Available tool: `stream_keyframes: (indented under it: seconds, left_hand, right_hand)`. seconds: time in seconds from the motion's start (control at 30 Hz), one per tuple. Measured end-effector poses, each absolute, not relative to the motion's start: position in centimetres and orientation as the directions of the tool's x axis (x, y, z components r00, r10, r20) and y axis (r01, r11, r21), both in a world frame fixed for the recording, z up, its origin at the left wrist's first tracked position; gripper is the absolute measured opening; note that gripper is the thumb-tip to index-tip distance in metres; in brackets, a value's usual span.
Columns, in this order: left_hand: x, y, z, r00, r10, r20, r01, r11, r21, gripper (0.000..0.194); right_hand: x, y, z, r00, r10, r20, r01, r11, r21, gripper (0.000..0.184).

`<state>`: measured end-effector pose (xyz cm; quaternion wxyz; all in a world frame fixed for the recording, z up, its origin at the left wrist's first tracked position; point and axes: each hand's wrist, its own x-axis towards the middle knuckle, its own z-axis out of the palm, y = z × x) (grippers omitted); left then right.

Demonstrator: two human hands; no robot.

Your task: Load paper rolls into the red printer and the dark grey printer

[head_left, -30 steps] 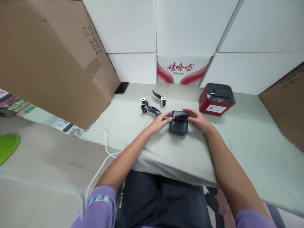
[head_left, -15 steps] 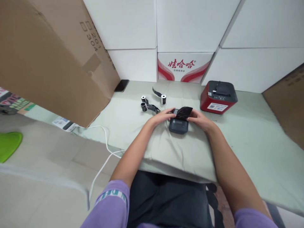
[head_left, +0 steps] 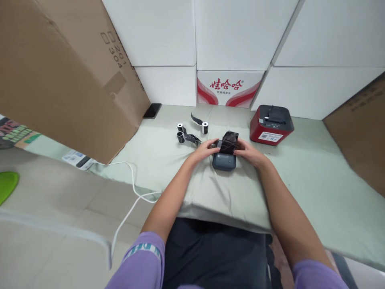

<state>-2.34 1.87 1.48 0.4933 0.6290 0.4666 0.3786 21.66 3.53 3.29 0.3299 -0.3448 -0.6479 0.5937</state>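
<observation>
The dark device [head_left: 224, 161] lies on the cloth-covered table [head_left: 315, 172], between the two hands and near the front edge, where the cloth bends down. A strip of cloth surface is between the device and this edge. To the right of the right forearm, the cloth spreads wide as far as the right cardboard box [head_left: 361, 136]. On the left side, the large cardboard box [head_left: 69, 76] stands at the table edge, and a white cable [head_left: 132, 172] hangs over the edge.

The device is small, with rounded corners, and its front part is flat and dark blue-grey. A black shiny strip [head_left: 229, 142] stands up from its back part, wrinkled and tilted.

The left hand [head_left: 207, 149] is half open, its fingertips at the left side of the device. The right hand [head_left: 248, 151] is also half open, at the right side, close by the strip. I cannot tell if either hand pinches something.

Behind and to the left lie three small rolls [head_left: 205, 127] with black tails; the red box-shaped machine [head_left: 267, 130] stands farther to the right, well apart from the device
</observation>
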Motion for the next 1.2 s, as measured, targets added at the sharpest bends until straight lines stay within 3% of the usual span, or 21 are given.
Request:
stream_keyframes:
  seconds: [0.23, 0.4, 0.63, 0.77, 0.93, 1.03, 1.2]
  left_hand:
    - [-3.1, 1.5, 1.6, 0.351, 0.936, 0.028, 0.202, -0.105, 0.974, 0.089]
    - [-3.5, 1.6, 1.8, 0.38, 0.924, 0.041, 0.183, -0.119, 0.976, 0.094]
    - [-3.3, 1.8, 1.4, 0.379, 0.923, 0.069, 0.17, -0.142, 0.975, 0.09]
    - [-3.0, 1.8, 1.0, 0.356, 0.925, 0.135, 0.166, -0.204, 0.965, 0.09]
    - [-3.3, 2.2, 0.7, 0.388, 0.916, 0.102, 0.123, -0.161, 0.979, 0.092]
    - [-3.8, 2.6, 0.6, 0.423, 0.905, 0.048, 0.059, -0.08, 0.995, 0.086]
    - [-3.7, 2.5, 0.8, 0.413, 0.91, 0.044, -0.011, -0.044, 0.999, 0.085]
  right_hand:
    - [21.6, 3.1, 3.7, -0.503, 0.863, -0.052, 0.154, 0.029, -0.988, 0.084]
    - [21.5, 2.8, 4.2, -0.479, 0.876, -0.056, 0.217, 0.056, -0.975, 0.082]
    - [21.1, 2.1, 5.4, -0.356, 0.928, -0.109, 0.462, 0.074, -0.884, 0.069]
    - [19.9, 2.5, 7.1, -0.255, 0.949, -0.187, 0.65, 0.025, -0.759, 0.066]
    - [16.2, 2.6, 10.2, -0.163, 0.925, -0.342, 0.879, -0.021, -0.476, 0.097]
    - [13.7, 1.9, 11.2, -0.098, 0.931, -0.353, 0.944, -0.025, -0.328, 0.1]
    - [14.9, 1.1, 12.3, -0.031, 0.942, -0.335, 0.956, -0.07, -0.286, 0.097]
